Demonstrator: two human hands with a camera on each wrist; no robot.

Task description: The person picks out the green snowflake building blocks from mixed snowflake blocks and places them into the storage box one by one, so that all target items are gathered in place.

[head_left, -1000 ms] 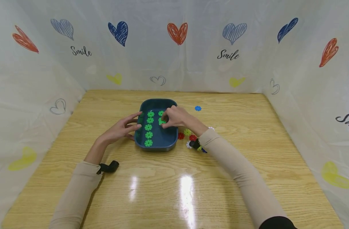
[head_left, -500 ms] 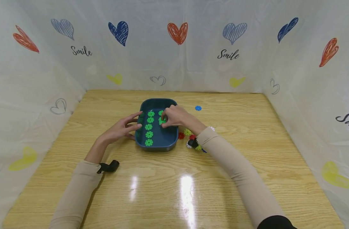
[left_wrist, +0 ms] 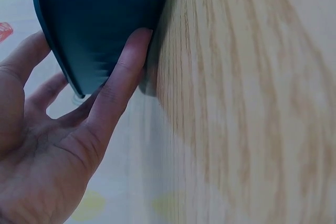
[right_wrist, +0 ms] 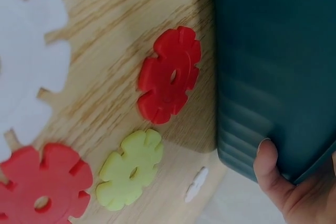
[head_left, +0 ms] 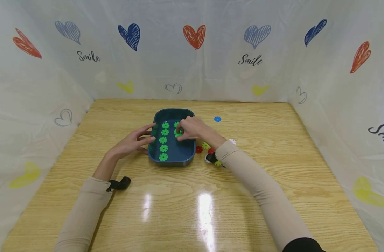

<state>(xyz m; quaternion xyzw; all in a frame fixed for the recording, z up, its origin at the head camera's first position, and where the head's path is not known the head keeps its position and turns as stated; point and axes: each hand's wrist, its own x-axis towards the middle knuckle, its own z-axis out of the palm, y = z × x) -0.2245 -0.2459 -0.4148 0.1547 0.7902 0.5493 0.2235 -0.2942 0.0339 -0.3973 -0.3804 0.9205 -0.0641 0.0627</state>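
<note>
A dark blue-green tray [head_left: 177, 159] stands on the table, seen in the head view. Along its left side runs a column of several green flower-shaped discs [head_left: 163, 140]. My left hand [head_left: 132, 142] rests against the tray's left wall with spread fingers; the left wrist view shows its thumb [left_wrist: 128, 61] lying along the outer wall. Inside the tray, my right hand [head_left: 193, 127] pinches a green flower-shaped disc [head_left: 178, 133] between thumb and forefinger. Another green disc [head_left: 176, 124] lies just beyond it, partly hidden by the fingers.
Right of the tray lie loose flower discs: red [right_wrist: 170, 74], yellow [right_wrist: 131, 170] and white [right_wrist: 26, 61], some hidden beneath the right wrist. One blue disc [head_left: 217, 119] sits farther back. A printed white curtain [head_left: 160, 70] bounds the wooden table [head_left: 166, 213] at the back and sides.
The right wrist has shifted very slightly to the left over the loose discs. Both hands otherwise keep their places, and the tray and green discs look the same.
</note>
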